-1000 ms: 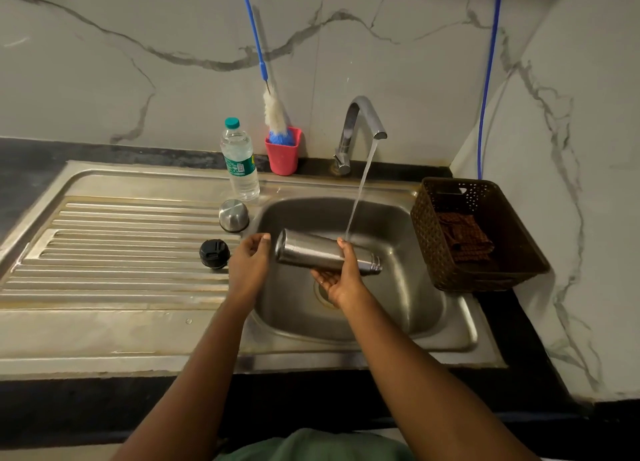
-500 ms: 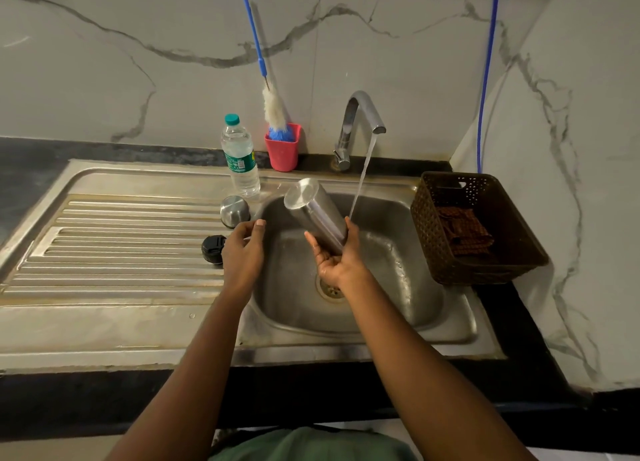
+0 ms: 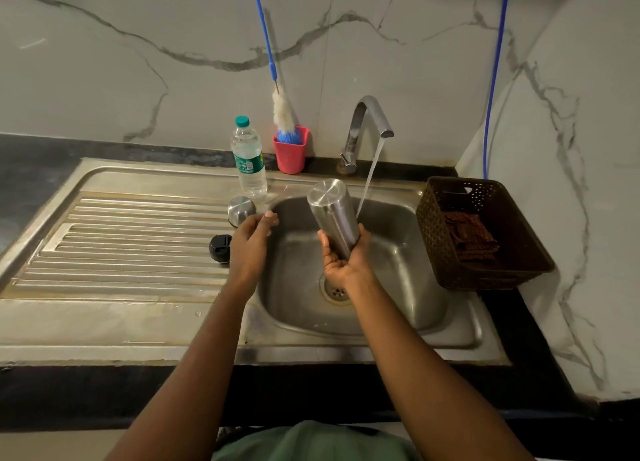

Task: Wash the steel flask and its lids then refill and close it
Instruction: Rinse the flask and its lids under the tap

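The right grip (image 3: 341,259) curls round the lower end of the steel flask (image 3: 332,211), which tilts base-up above it over the sink (image 3: 346,344). The flask's mouth is hidden in the palm. The left grip (image 3: 251,242) is loosely curled and empty, with the steel lid (image 3: 241,209) and black lid (image 3: 220,248) just to its left.

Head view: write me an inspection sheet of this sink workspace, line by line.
Surface: steel sink with ribbed drainboard beside the basin.
Job's things: steel flask tilted base-up over the basin; steel lid and black lid on the drainboard.
Clutter: water bottle, pink cup holding a bottle brush, brown basket holding a cloth.
Grippers: right hand, fingers curled round the flask's lower end; left hand holds nothing, fingers loosely curled.
Cables: blue cable down the wall behind the basket.
Surroundings: marbled wall; tap running, stream falling alongside the flask.
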